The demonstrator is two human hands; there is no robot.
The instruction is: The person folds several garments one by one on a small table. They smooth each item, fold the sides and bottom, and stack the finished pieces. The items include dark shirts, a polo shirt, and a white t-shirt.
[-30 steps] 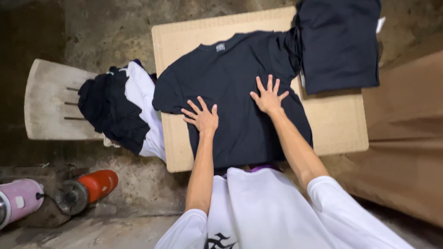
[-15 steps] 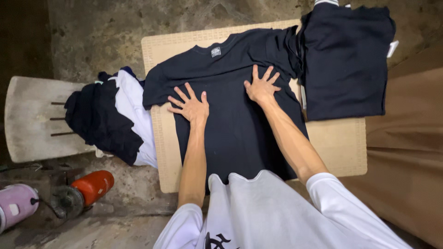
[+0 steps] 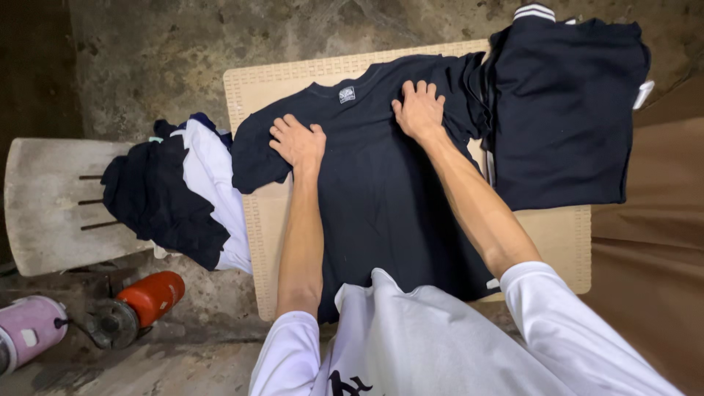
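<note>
While pressed flat on the black T-shirt [image 3: 381, 191], both hands open, gripping nothing.

Left hand [image 3: 299, 143] palm down on the shirt's left shoulder, fingers loosely spread toward the sleeve; right hand [image 3: 419, 110] palm down on the right shoulder just beside the collar label, fingers together and pointing away from the body. Under both palms, shirt spread face down on a beige board [image 3: 253, 84], hem toward the wearer's white shirt. Just right of the right hand, a folded dark garment [image 3: 565, 110] with white stripes at its far edge, touching the T-shirt's sleeve. Left of the left hand, a heap of black and white clothes [image 3: 176, 191] on a worn white chair [image 3: 48, 205]. Farther left and nearer the body, an orange canister [image 3: 150, 297] and a pink bottle [image 3: 29, 330] on the concrete floor.
</note>
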